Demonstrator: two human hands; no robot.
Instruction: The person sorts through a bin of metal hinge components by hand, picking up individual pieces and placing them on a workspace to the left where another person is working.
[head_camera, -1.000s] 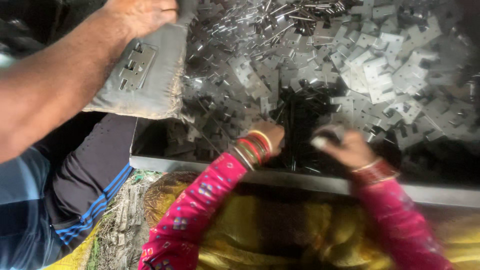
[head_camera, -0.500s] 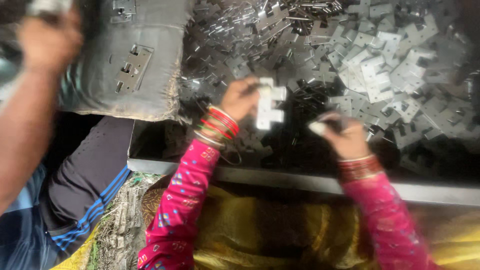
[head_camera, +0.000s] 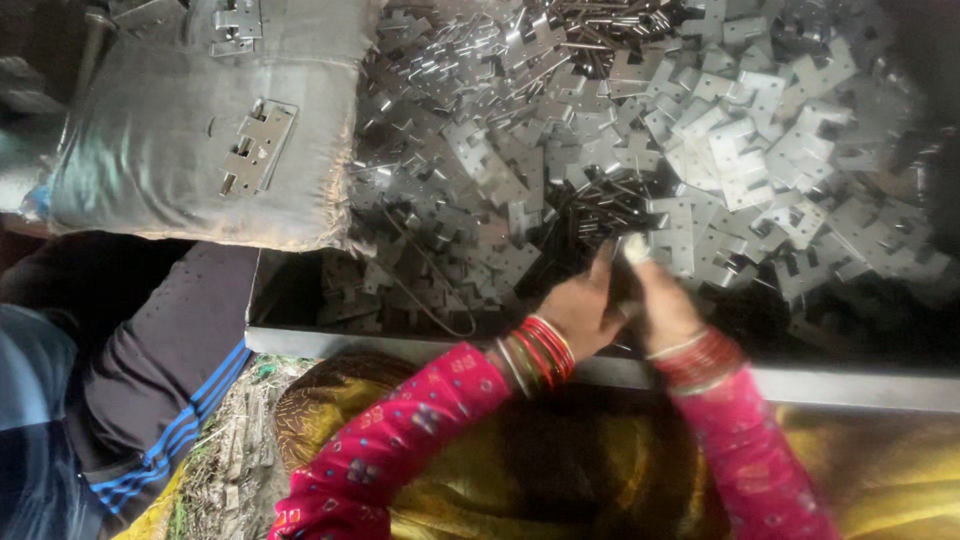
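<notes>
Now | left hand (head_camera: 585, 308) and right hand (head_camera: 655, 300) pinch one small part | tray (head_camera: 400, 345) heaped with metal plates (head_camera: 740, 150)

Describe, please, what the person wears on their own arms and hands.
Both arms wear bright pink sleeves with a small patterned print. The left hand has red and gold bangles stacked at the wrist; the right hand has red bangles too. The hands are bare, without gloves.

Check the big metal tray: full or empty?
Full: the tray holds a heap of flat metal hinge plates and thin pins nearly across it.
</notes>
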